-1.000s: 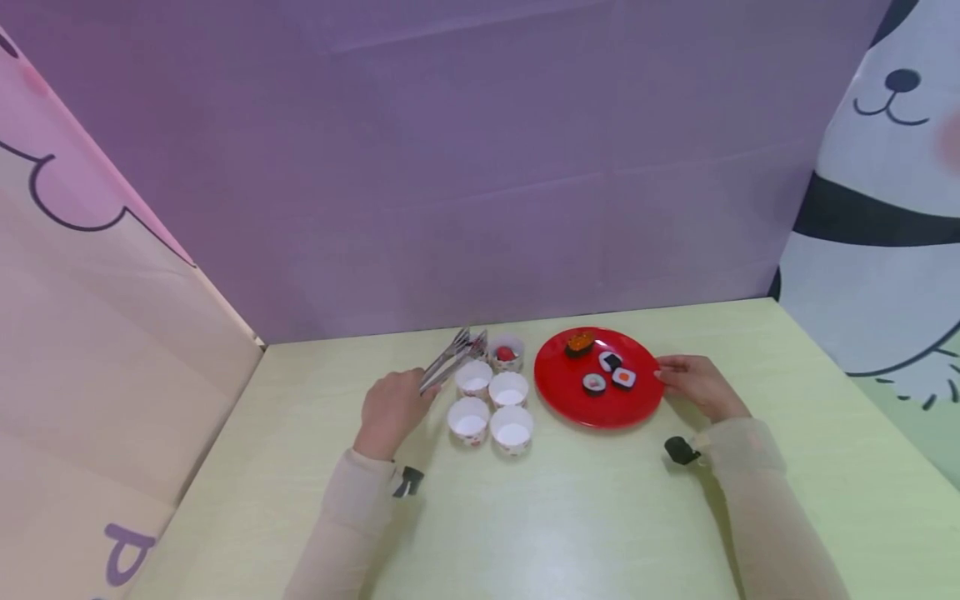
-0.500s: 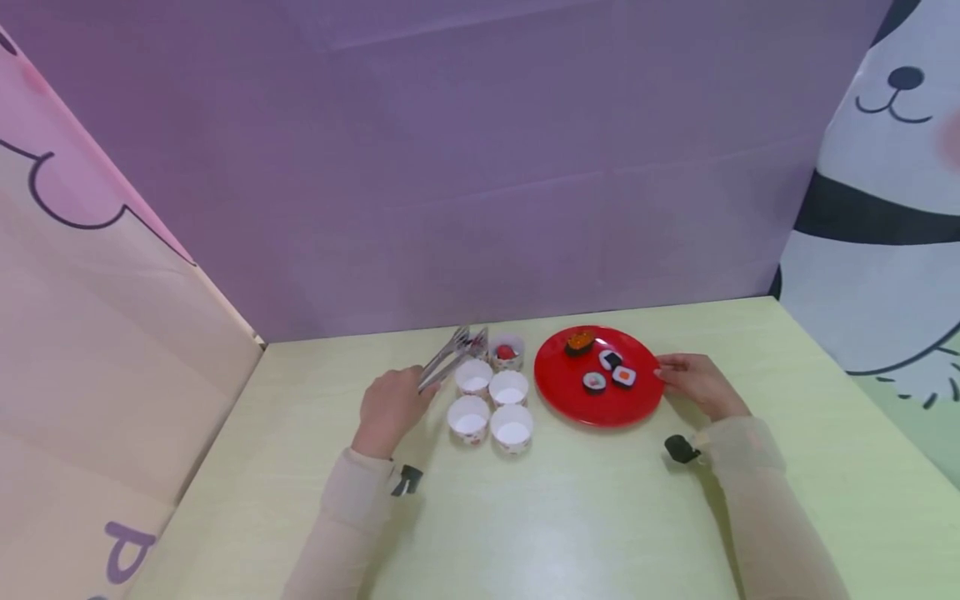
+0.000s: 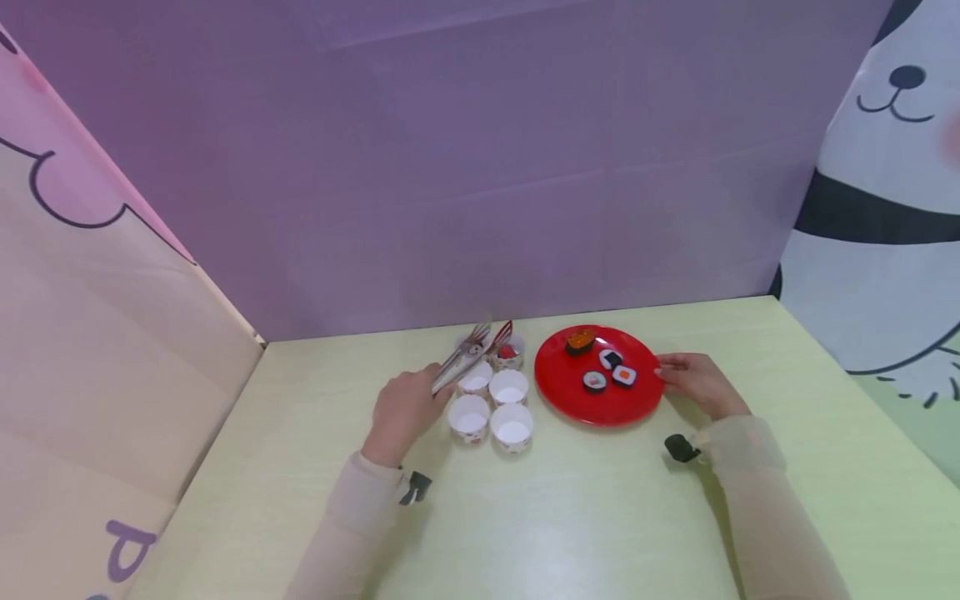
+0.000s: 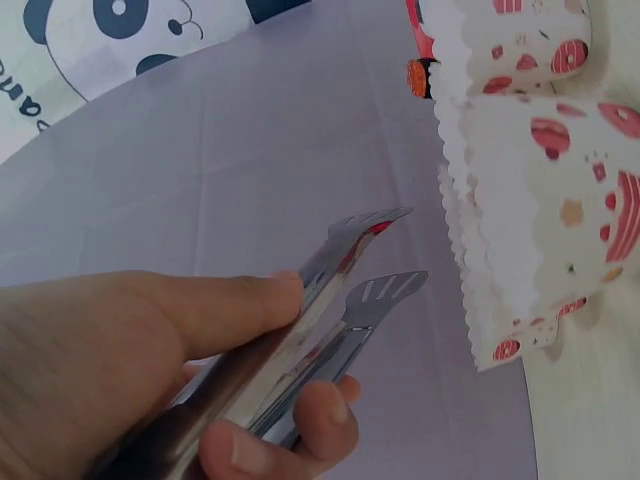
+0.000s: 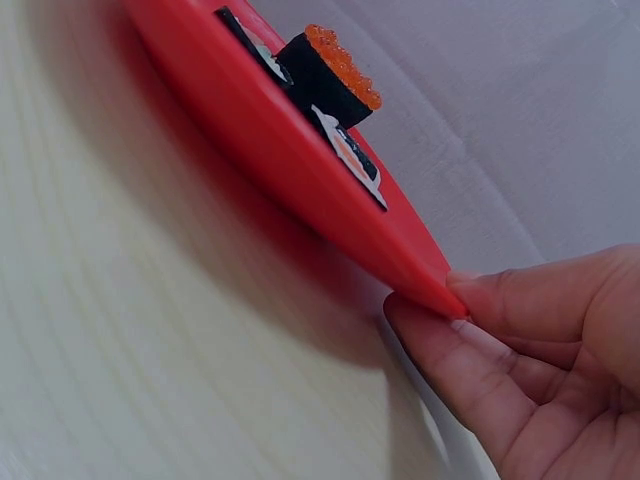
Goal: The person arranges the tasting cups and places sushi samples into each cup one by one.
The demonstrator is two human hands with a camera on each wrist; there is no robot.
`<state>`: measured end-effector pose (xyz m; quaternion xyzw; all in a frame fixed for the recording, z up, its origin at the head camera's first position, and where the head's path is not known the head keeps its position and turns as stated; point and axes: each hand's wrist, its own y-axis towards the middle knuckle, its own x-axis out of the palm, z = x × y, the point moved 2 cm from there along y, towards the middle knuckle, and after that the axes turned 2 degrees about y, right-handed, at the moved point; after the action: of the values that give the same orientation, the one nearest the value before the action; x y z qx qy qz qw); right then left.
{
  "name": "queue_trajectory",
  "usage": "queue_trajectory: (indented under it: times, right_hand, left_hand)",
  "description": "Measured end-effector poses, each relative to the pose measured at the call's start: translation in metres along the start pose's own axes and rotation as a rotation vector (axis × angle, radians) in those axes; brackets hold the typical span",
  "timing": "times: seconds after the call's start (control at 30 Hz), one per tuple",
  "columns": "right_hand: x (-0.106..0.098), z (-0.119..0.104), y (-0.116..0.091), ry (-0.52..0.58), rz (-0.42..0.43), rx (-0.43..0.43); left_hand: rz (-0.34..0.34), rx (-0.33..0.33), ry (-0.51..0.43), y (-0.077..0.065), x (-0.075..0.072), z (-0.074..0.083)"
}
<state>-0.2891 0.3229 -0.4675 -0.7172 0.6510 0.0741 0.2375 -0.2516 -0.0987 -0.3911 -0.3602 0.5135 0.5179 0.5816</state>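
Note:
My left hand (image 3: 408, 412) grips metal tongs (image 3: 455, 367), thumb on one arm and fingers on the other. In the left wrist view, the tongs' slotted tips (image 4: 385, 290) stand apart with nothing between them, beside the patterned paper cups (image 4: 535, 200). From the head view these tips overlap the two back cups. A round red piece (image 3: 507, 352) sits in the back right cup; the tongs partly cover the back left one. My right hand (image 3: 701, 387) pinches the rim of a red plate (image 3: 558, 392), thumb above and fingers beneath, as the right wrist view shows.
On the plate lie an orange roe sushi (image 3: 580, 342), a rice piece with a black strip (image 3: 611, 359), an orange-centred roll (image 3: 624, 377) and a pale-centred roll (image 3: 594, 382). Front cups (image 3: 512, 427) stand close together left of the plate. A purple backdrop (image 3: 480, 208) rises behind the table.
My left hand and the tongs have moved right and a little up, their tips shifting from the back left cup toward the back right one. My right hand keeps its place on the plate.

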Motion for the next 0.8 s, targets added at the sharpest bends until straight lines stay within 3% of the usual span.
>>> queue_trajectory:
  times: [0.57,0.8]
  right_hand:
    - [0.000,0.000,-0.001,-0.003,0.003,-0.003]
    - [0.000,-0.001,-0.001,-0.009,0.002,0.005]
  left_hand:
    - [-0.061,0.090,0.020,-0.007,0.015,0.037]
    - [-0.102,0.095,-0.001,-0.010,0.017,0.048]
